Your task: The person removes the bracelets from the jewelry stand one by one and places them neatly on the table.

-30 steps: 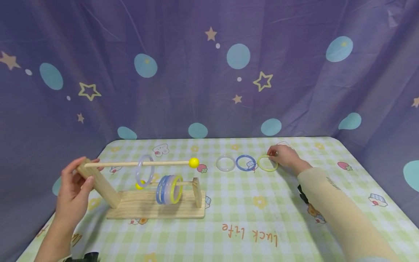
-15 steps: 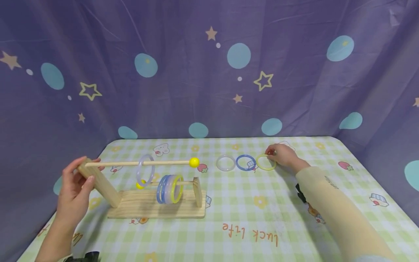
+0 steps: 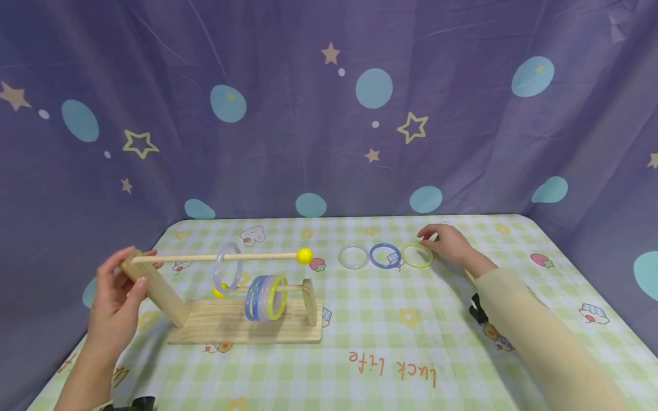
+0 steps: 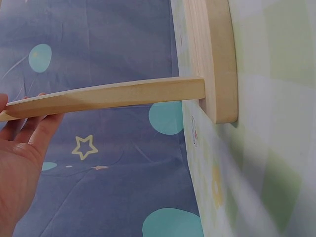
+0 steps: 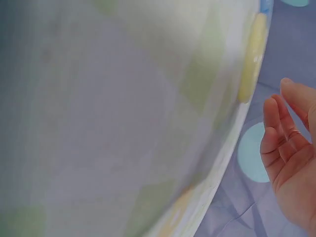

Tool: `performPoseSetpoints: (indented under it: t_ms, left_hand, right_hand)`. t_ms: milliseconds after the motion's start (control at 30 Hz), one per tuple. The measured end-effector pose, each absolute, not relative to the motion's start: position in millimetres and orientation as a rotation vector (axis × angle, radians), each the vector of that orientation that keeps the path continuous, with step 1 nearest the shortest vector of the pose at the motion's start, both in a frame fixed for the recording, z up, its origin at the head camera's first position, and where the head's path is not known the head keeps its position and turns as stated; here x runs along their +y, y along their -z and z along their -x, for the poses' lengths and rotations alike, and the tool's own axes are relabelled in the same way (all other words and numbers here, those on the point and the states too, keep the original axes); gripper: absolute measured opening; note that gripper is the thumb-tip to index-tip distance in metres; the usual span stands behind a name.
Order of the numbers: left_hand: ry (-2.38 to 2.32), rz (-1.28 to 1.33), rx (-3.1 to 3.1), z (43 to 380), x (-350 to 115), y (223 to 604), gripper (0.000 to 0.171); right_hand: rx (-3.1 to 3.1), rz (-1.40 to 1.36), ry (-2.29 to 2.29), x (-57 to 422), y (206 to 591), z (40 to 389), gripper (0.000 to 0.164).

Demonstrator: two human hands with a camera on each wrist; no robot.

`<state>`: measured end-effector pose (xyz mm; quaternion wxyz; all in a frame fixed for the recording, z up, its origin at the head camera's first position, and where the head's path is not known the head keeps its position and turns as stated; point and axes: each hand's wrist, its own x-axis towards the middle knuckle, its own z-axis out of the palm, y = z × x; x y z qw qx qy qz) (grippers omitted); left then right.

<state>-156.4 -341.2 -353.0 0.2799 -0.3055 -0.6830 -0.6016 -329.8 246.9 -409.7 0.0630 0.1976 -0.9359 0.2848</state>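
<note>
My left hand grips the top of the tall post on a wooden ring stand, thumb in front and fingers behind. In the left wrist view this post rises from the base. One lavender ring hangs on the upper rod. Several blue, lavender and yellow rings sit together on the lower rod. My right hand hovers beside a yellow ring lying on the table. In the right wrist view its loosely bent fingers stand apart from the yellow ring.
Left of the yellow ring, a blue ring and a clear ring lie in a row. A checked cloth covers the table. Behind it hangs a purple curtain. Yellow balls cap the rods, such as this ball.
The yellow ring has shifted slightly left, nearer the blue one. My right fingers have let go of it and lifted a little. The left hand has stayed on the post.
</note>
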Motion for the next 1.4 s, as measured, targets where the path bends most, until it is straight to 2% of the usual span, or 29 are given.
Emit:
performPoseSetpoints:
  t_ms: [500, 700, 1100, 1400]
  left_hand:
    - [1.622, 0.743, -1.856, 150.7, -340.2, 350.9, 0.051]
    - [1.554, 0.601, -1.953, 148.9, -341.6, 352.0, 0.05]
    - [1.64, 0.791, -1.817, 154.9, -340.2, 352.4, 0.053]
    - [1.625, 0.746, -1.852, 153.4, -338.8, 351.9, 0.052]
  right_hand:
    - [-2.632, -0.736, -1.268, 210.0, 392.5, 287.1, 0.02]
    - [-2.54, -0.829, -1.435, 182.9, 383.4, 262.4, 0.02]
    - [-2.384, -0.942, -1.71, 121.8, 363.1, 211.5, 0.018]
    - [-2.321, -1.105, -1.768, 84.8, 358.9, 187.4, 0.017]
